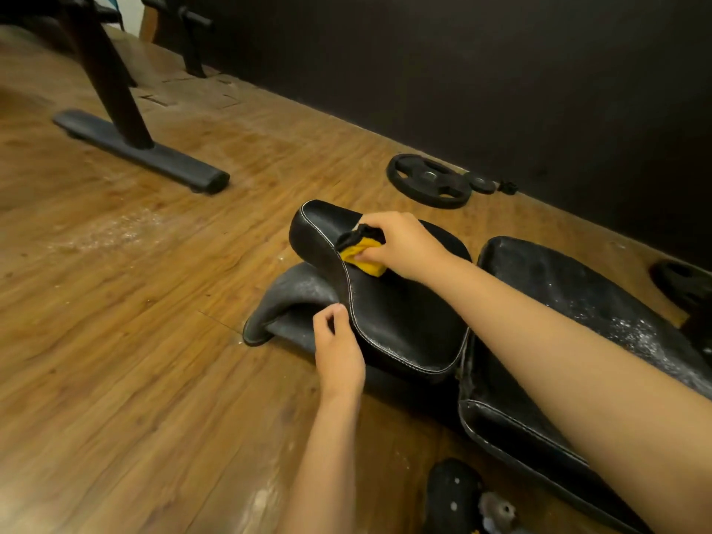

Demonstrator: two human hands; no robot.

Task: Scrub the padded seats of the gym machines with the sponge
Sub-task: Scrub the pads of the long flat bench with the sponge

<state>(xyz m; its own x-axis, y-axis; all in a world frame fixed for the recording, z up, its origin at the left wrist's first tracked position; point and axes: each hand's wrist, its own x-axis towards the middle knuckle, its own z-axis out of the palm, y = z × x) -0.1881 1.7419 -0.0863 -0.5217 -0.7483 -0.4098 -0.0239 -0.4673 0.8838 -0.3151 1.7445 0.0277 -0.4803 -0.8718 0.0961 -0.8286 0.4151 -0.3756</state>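
Note:
A black padded seat (400,314) with white stitching sits low in the middle of the view. My right hand (400,244) grips a yellow sponge with a black scouring side (364,253) and presses it on the seat's raised front part. My left hand (337,346) rests against the seat's left edge, thumb and fingers curled at the stitched rim. To the right lies a longer black back pad (570,302), dusted with white specks.
The bench's grey foot bar (285,302) sticks out under the seat on the wooden floor (115,341). A black weight plate (429,181) lies by the dark wall. Another machine's foot (142,150) stands at the upper left. White dust marks the floor at left.

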